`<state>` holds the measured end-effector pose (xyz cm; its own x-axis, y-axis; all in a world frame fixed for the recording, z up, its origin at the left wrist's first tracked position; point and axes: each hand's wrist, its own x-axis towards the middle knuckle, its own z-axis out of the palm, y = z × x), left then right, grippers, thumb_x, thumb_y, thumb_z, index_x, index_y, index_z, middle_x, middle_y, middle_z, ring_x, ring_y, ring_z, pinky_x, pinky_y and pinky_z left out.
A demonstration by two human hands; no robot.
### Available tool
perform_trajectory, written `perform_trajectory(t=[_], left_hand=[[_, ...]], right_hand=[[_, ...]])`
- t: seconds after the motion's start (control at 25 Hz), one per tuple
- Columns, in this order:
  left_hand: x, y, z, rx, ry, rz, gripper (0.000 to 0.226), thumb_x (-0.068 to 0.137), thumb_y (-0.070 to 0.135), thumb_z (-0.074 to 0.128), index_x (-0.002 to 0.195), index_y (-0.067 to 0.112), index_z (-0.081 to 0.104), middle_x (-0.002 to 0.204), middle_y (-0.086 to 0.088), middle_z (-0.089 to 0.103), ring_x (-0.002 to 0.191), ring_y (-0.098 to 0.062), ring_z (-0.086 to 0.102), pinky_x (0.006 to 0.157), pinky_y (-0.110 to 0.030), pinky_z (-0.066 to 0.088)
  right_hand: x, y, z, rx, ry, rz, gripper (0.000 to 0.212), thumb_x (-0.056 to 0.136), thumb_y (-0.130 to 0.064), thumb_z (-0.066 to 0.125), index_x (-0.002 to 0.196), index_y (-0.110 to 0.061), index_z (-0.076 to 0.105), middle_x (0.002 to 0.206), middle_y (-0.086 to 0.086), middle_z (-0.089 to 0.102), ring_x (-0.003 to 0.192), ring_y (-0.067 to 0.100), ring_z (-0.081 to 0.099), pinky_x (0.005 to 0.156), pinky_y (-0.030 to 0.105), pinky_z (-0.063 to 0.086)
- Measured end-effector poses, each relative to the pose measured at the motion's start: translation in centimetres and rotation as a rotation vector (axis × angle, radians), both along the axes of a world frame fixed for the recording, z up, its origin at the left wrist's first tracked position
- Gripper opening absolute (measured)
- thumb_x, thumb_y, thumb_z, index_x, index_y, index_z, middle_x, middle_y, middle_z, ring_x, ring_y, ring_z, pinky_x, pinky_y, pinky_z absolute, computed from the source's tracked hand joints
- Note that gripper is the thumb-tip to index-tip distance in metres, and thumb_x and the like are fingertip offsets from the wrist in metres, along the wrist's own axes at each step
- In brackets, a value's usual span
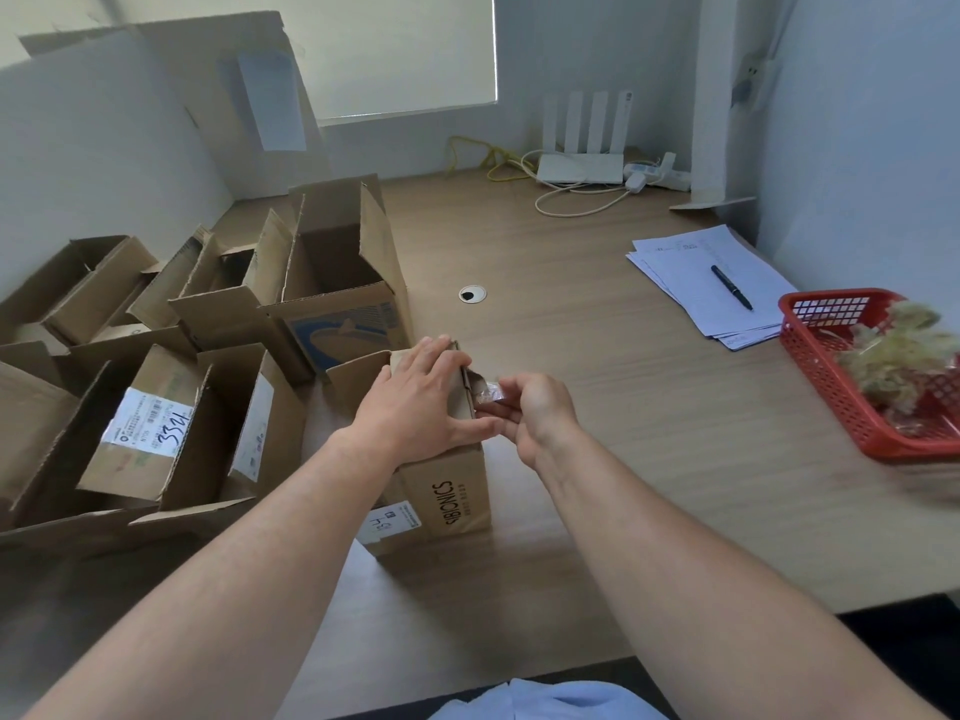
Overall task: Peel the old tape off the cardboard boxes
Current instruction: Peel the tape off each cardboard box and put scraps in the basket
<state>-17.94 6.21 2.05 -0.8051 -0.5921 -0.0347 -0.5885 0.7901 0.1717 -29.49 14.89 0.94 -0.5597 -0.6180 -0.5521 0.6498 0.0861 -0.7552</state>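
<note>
Wooden desk [597, 407] fills the view, with a crowd of opened cardboard boxes [171, 407] along its left side, flaps up, several with labels on them, likely waiting for stripping. Red basket [831, 402] sits at the right edge, holding a crumpled wad of pulled tape [893, 356], so that looks like the discard spot, within reach of the right arm. Papers with a pen [731, 287] lie beyond it, a router [582, 166] and cables at the back. Front centre, the small SIBIONICS box [452, 491] stands near the person, apart from the pile. Left hand [415, 402] lies flat on its top, fingers spread and pressing down, probably to stop the box lifting with the pull. Right hand [535, 413] is just beside the box's right top edge, thumb and fingertips pinched closed on a clear tape strip [491, 393] that runs from the box edge. Strip looks partly lifted; peel judged underway on this box.
</note>
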Motion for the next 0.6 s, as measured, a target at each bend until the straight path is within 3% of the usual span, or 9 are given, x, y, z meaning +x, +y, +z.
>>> perform_trajectory(t=[0.12,0.32,0.48,0.6], left_hand=[[0.0,0.0,-0.1,-0.004,0.009,0.007,0.095,0.068,0.084,0.046,0.145,0.030,0.028,0.160,0.004,0.012,0.148,-0.016,0.003,0.118,-0.048,0.017],[-0.1,0.0,-0.3,-0.013,-0.006,0.003,0.095,0.070,0.084,0.041,0.149,0.036,0.017,0.160,0.003,0.011,0.148,-0.019,0.004,0.117,-0.049,0.019],[-0.1,-0.1,-0.3,-0.022,-0.007,-0.017,0.090,0.073,0.082,0.043,0.148,0.045,0.009,0.159,0.000,0.013,0.147,-0.023,0.007,0.116,-0.050,0.023],[-0.1,-0.1,-0.3,-0.036,0.010,-0.025,0.076,0.076,0.078,0.048,0.140,0.041,0.028,0.158,-0.002,0.016,0.146,-0.023,0.009,0.114,-0.049,0.024]], right_hand=[[0.3,0.2,0.0,-0.033,0.067,0.001,0.016,0.084,0.002,0.046,0.072,-0.005,0.054,0.058,0.009,0.057,0.050,0.022,0.059,0.054,0.034,0.053],[0.4,0.7,0.0,-0.066,0.475,0.175,0.025,0.083,-0.001,0.058,0.063,-0.013,0.050,0.064,0.002,0.056,0.064,0.019,0.059,0.064,0.035,0.053],[0.3,1.0,-0.2,-0.076,0.484,0.181,0.027,0.084,-0.001,0.059,0.062,-0.014,0.051,0.065,0.001,0.058,0.063,0.017,0.064,0.063,0.032,0.054],[0.1,1.1,-0.2,-0.090,0.423,0.173,0.026,0.084,-0.001,0.059,0.062,-0.013,0.053,0.064,0.002,0.060,0.059,0.016,0.064,0.056,0.028,0.055]])
